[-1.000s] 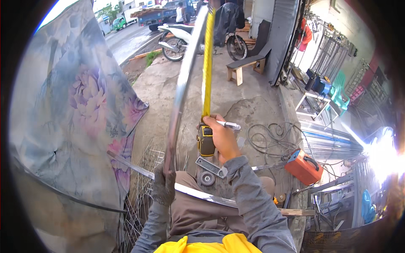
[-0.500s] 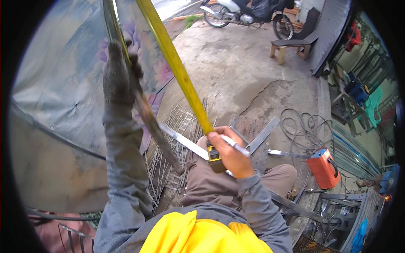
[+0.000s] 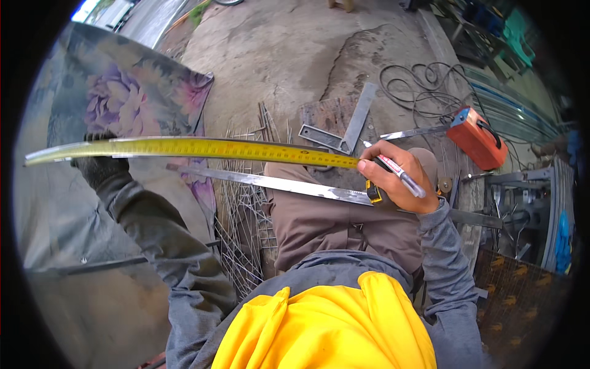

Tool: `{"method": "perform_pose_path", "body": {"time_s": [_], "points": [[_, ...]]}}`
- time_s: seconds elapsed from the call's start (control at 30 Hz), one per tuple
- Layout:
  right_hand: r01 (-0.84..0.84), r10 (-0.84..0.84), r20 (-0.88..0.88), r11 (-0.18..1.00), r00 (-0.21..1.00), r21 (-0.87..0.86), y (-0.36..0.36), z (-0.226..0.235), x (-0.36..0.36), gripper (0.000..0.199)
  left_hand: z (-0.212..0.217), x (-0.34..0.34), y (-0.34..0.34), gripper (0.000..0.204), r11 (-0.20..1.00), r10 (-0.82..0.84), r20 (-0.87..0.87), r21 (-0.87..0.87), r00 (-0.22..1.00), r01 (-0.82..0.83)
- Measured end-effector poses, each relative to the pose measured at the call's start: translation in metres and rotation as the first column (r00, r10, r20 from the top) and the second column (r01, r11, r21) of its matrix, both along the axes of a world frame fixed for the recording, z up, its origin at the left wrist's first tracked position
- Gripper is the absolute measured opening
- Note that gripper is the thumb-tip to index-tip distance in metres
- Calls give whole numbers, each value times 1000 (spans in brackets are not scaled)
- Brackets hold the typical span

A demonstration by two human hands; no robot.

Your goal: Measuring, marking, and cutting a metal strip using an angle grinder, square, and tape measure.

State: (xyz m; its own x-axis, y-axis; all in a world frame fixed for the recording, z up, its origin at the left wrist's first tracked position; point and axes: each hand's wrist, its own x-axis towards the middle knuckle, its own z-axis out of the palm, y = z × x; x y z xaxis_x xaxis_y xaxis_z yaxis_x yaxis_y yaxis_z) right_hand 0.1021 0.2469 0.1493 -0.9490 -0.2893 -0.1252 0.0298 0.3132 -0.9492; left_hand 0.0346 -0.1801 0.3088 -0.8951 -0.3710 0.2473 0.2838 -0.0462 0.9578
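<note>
My left hand (image 3: 104,166), in a dark glove, is closed around a shiny metal bar (image 3: 46,158) at the left. Along this bar runs the yellow blade (image 3: 246,149) of a tape measure. My bare right hand (image 3: 402,178), over my lap, grips the black-and-yellow tape measure case (image 3: 375,192). A white marker (image 3: 402,174) is also held between its fingers, slanting across the hand. Just below the blade, a flat metal strip (image 3: 276,183) lies across my thighs and passes under the right hand. How far the bar reaches behind the blade is hidden.
A metal square (image 3: 358,117) rests on a worn board ahead. To the right stand an orange box-shaped machine (image 3: 476,138) and a coiled cable (image 3: 424,86). Thin metal rods (image 3: 243,246) are heaped left of my legs. A flowered cloth (image 3: 147,101) hangs at the left.
My left hand has swung down and left, bringing the bar from steeply raised to nearly level. The tape blade has levelled with it. My right hand has shifted right, still holding tape measure and marker.
</note>
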Motion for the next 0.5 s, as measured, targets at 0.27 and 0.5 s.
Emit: {"method": "perform_pose_path", "body": {"time_s": [0.27, 0.5], "points": [[79, -42, -331, 992, 943, 98, 11, -8, 11, 25, -20, 10, 13, 61, 995, -64, -6, -71, 998, 63], [84, -49, -311, 991, 949, 101, 10, -8, 11, 23, -30, 16, -2, 60, 990, -30, -3, -139, 1000, 29]]}}
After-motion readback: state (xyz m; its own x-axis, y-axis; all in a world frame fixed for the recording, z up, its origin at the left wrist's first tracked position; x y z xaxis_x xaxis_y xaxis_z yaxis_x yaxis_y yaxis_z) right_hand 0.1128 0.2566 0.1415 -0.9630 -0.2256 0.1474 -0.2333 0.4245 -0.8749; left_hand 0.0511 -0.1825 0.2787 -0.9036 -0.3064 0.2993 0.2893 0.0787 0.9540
